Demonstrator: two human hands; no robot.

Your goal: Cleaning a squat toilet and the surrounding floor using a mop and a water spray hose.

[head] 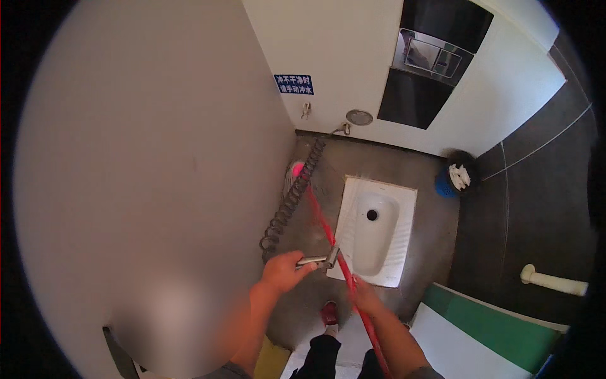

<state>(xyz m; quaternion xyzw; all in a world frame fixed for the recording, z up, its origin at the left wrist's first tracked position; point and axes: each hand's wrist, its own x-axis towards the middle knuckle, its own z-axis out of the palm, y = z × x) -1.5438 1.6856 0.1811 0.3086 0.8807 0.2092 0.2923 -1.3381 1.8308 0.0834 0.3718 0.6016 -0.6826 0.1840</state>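
Observation:
My left hand (282, 274) grips a metal spray gun (326, 259) whose nozzle end points towards the squat toilet. From that hand a dark coiled hose (286, 208) runs up to a wall valve (346, 129). My right hand (365, 296) is closed around the red handle (322, 219) of a mop, which passes beneath the spray gun. The mop's pink and white head (294, 174) rests on the floor by the left wall, partly behind the hose. Just right of the handle is the white ceramic squat toilet (395, 237), set in the floor.
A waste bin (444, 182) with white paper in it stands in the far right corner. On the right wall is a white grab bar (556, 280). A green and white door or panel (492, 315) lies near right. The grey partition (189, 142) borders my left side.

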